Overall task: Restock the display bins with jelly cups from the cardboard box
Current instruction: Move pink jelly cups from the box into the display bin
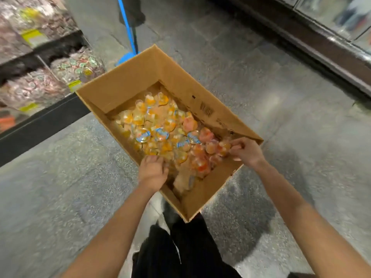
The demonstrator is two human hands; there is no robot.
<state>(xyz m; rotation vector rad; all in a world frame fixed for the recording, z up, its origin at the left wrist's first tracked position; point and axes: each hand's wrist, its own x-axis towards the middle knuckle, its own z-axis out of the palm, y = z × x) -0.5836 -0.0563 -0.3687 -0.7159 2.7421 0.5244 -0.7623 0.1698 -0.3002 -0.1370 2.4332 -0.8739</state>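
An open cardboard box (128,83) stands on the floor in front of me, holding a heap of small clear jelly cups (160,127) in yellow, orange and pink. My left hand (153,170) reaches over the box's near left wall, fingers curled down among the cups; whether it holds any is hidden. At the box's right corner my right hand (246,150) has its fingers curled round pink and orange cups. The display bins (78,67) with wrapped sweets stand at the upper left, apart from both hands.
A black shelf edge (40,125) runs below the bins on the left. Behind the box leans a blue broom or dustpan (128,43). A glass-fronted case (331,27) lines the far right. Grey speckled floor surrounds the box. My dark trousers (176,247) show below.
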